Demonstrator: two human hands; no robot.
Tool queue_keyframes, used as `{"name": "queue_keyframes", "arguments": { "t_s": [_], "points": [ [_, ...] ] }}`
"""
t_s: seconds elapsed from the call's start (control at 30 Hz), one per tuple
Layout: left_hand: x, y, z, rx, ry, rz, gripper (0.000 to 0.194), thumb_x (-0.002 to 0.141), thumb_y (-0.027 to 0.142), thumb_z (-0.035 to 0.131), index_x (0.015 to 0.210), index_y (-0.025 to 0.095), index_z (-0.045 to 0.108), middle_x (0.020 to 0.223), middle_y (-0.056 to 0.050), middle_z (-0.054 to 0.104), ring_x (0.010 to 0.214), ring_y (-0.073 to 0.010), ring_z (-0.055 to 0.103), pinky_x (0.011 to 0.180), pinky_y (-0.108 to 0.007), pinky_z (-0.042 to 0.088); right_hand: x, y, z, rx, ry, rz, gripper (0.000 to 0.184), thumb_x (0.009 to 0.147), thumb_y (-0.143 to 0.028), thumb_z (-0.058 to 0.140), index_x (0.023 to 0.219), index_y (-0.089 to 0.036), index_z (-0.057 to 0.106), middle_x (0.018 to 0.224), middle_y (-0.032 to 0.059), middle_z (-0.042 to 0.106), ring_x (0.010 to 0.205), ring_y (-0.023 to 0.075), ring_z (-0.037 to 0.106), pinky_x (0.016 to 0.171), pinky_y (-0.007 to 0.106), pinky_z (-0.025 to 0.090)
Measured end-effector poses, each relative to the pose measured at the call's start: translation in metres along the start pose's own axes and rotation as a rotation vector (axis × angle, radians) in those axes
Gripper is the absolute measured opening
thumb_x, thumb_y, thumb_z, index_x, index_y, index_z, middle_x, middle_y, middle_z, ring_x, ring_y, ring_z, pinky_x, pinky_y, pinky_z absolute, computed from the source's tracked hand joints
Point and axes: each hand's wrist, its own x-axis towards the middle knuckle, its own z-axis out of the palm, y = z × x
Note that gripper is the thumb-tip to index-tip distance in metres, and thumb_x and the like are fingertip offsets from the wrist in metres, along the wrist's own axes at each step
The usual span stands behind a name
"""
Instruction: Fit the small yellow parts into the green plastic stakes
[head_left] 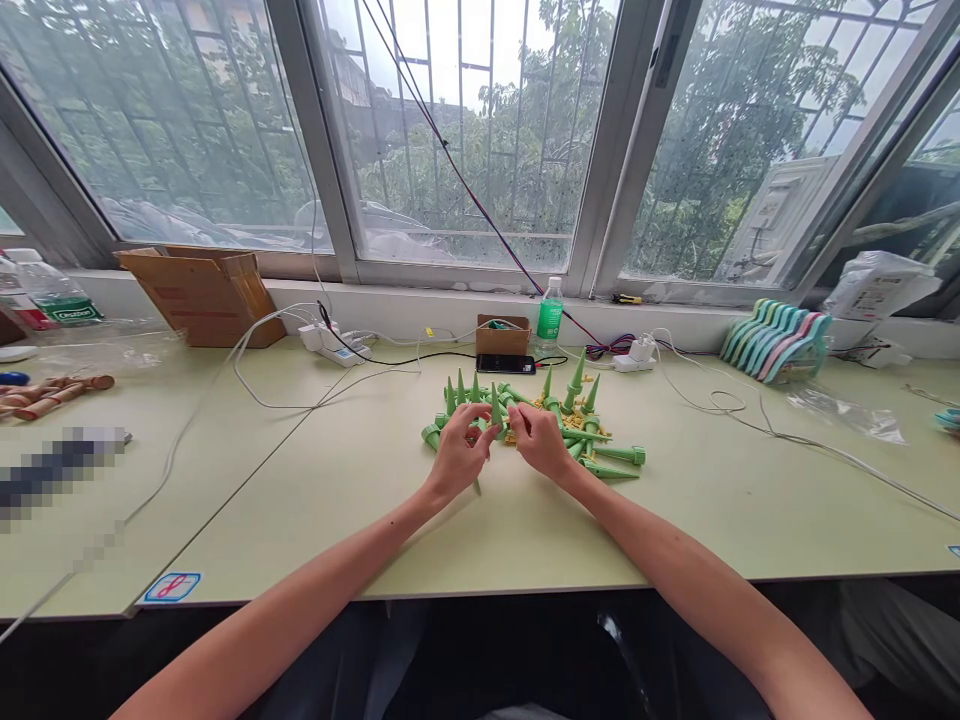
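Note:
Both my hands meet over a heap of green plastic spikes on the table. The thumb and fingers of my left hand are curled round one upright green spike, its tip pointing up. Just to the right, my right hand is closed in a pinch, its fingertips close to that spike. Whatever is between them is too small or hidden to make out. Small yellow pieces lie among the spikes, partly covered by my hands. Several other spikes stand point up behind and beside the hands.
Behind the heap are a black phone, a small brown box and a green-labelled bottle. White cables cross the table on both sides. A cardboard box stands back left; pastel hangers stand back right.

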Motion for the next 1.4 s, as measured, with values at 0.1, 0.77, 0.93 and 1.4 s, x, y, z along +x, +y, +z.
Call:
{"name": "queue_keyframes", "arguments": {
  "t_s": [0.1,0.77,0.93,1.4],
  "points": [
    [0.0,0.001,0.001,-0.011,0.014,-0.014,0.026,0.081,0.04,0.06,0.099,0.021,0.059,0.1,-0.004,0.053,0.049,-0.0053,0.05,0.04,-0.02,0.041,0.0,-0.001,0.0,0.003,0.002,0.003,0.044,0.097,-0.044,0.033,0.061,-0.021,0.031,0.05,-0.0041,0.034,0.045,0.0106,0.027,0.047,0.026,0.022],
    [0.002,0.008,0.001,-0.34,-0.061,-0.249,0.036,0.086,0.055,0.048,0.089,0.02,0.043,0.054,0.004,0.057,0.034,-0.0097,0.047,0.032,-0.02,0.035,-0.002,-0.012,-0.007,0.131,-0.052,-0.011,0.036,0.098,-0.043,0.035,0.073,-0.02,0.047,0.056,-0.004,0.041,0.049,0.0107,0.036,0.051,0.023,0.031],
    [0.004,0.011,0.0,-0.397,-0.085,-0.278,0.036,0.084,0.053,0.053,0.093,0.02,0.042,0.061,0.003,0.059,0.037,-0.01,0.051,0.035,-0.021,0.04,-0.002,-0.009,-0.007,0.166,-0.073,-0.007,0.034,0.098,-0.041,0.035,0.074,-0.02,0.047,0.058,-0.0033,0.045,0.05,0.0105,0.04,0.052,0.023,0.033],
    [0.003,0.012,-0.002,-0.435,-0.118,-0.264,0.041,0.082,0.052,0.058,0.105,0.02,0.045,0.071,0.003,0.056,0.04,-0.0086,0.053,0.037,-0.022,0.042,-0.002,-0.007,-0.006,0.182,-0.068,-0.009,0.029,0.098,-0.039,0.036,0.079,-0.02,0.048,0.059,-0.0036,0.046,0.05,0.0103,0.041,0.052,0.022,0.033]
  ]
}}
